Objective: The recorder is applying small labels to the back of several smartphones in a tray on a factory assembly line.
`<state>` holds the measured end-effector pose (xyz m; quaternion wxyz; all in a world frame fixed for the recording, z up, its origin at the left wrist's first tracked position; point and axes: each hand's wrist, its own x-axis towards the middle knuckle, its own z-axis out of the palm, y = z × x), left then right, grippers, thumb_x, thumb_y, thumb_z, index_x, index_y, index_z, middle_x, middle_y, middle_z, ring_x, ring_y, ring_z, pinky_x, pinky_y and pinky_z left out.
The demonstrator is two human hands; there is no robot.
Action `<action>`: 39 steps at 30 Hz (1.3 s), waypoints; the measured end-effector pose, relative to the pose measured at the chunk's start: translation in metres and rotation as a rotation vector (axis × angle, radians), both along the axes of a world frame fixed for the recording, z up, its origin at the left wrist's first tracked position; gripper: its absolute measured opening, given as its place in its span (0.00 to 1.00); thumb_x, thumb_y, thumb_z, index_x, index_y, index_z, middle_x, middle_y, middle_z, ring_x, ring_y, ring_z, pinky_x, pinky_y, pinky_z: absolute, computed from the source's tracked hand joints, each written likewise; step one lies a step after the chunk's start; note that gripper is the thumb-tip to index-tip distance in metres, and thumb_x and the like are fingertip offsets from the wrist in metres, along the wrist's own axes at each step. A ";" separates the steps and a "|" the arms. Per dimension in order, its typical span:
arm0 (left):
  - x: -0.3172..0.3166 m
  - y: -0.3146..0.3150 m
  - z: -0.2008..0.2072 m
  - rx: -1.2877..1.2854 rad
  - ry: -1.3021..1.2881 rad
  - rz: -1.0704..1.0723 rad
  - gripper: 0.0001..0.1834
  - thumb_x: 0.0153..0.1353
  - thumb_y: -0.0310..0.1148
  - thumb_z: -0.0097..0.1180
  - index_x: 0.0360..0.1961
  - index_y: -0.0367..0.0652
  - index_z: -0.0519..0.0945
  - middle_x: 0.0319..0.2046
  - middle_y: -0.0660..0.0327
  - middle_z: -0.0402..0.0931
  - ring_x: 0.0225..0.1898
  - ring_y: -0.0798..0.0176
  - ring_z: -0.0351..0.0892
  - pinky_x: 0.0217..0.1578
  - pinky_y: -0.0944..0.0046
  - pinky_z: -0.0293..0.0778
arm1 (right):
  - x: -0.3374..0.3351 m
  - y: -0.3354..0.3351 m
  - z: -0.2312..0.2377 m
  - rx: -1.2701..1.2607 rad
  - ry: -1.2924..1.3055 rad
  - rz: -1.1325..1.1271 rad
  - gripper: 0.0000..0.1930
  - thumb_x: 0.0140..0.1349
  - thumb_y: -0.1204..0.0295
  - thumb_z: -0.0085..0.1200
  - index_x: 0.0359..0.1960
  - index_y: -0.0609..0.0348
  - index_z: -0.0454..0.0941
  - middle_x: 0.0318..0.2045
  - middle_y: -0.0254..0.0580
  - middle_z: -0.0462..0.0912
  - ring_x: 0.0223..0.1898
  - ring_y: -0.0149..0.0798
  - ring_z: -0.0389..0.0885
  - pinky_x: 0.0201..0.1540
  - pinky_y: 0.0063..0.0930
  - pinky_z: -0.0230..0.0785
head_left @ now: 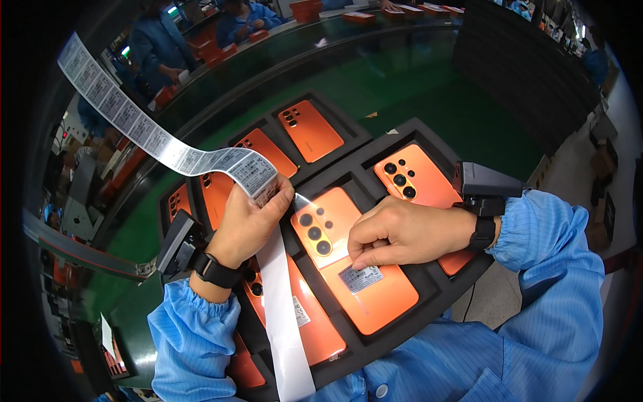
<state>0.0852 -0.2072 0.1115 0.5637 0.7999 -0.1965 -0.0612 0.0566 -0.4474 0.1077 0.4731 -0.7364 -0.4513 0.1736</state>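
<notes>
1. The long, silver-and-white paper label strip (177, 155) rises leftward; its blank tail crosses the near edge of the black foam tray (365, 153). Swinging that slack could, I judge, snag or twist it.
2. My left hand (248, 218) pinches the strip between thumb and fingers.
3. The flat, glossy orange phone (333, 271) lies camera-side up in a compartment by the near edge. An uneven push could skew the silver rectangular label (362, 279) on it.
4. My right hand (408, 231) has thumb and forefinger together at that label; pinching or pressing, I cannot tell.
5. The green worktop (429, 94) beyond the far edge offers room.
</notes>
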 end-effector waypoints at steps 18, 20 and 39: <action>-0.002 0.007 -0.006 -0.004 -0.003 0.021 0.05 0.58 0.27 0.52 0.33 0.37 0.71 0.29 0.66 0.70 0.33 0.72 0.69 0.37 0.69 0.67 | -0.010 0.009 -0.003 -0.124 -0.778 0.044 0.15 0.48 0.61 0.61 0.26 0.59 0.71 0.24 0.38 0.74 0.24 0.38 0.76 0.22 0.30 0.64; -0.001 0.004 -0.004 0.008 -0.012 0.026 0.05 0.58 0.27 0.51 0.33 0.37 0.71 0.29 0.66 0.70 0.33 0.72 0.69 0.37 0.69 0.67 | -0.007 0.011 0.010 -0.287 -0.797 0.061 0.22 0.42 0.55 0.63 0.33 0.56 0.73 0.34 0.41 0.74 0.34 0.40 0.75 0.30 0.32 0.66; -0.021 0.033 0.051 -0.480 0.226 -0.107 0.19 0.52 0.34 0.49 0.44 0.34 0.71 0.22 0.60 0.71 0.25 0.65 0.72 0.30 0.66 0.72 | 0.002 0.019 0.027 0.303 -0.060 -0.074 0.29 0.56 0.65 0.57 0.59 0.60 0.61 0.38 0.44 0.79 0.28 0.33 0.77 0.39 0.24 0.68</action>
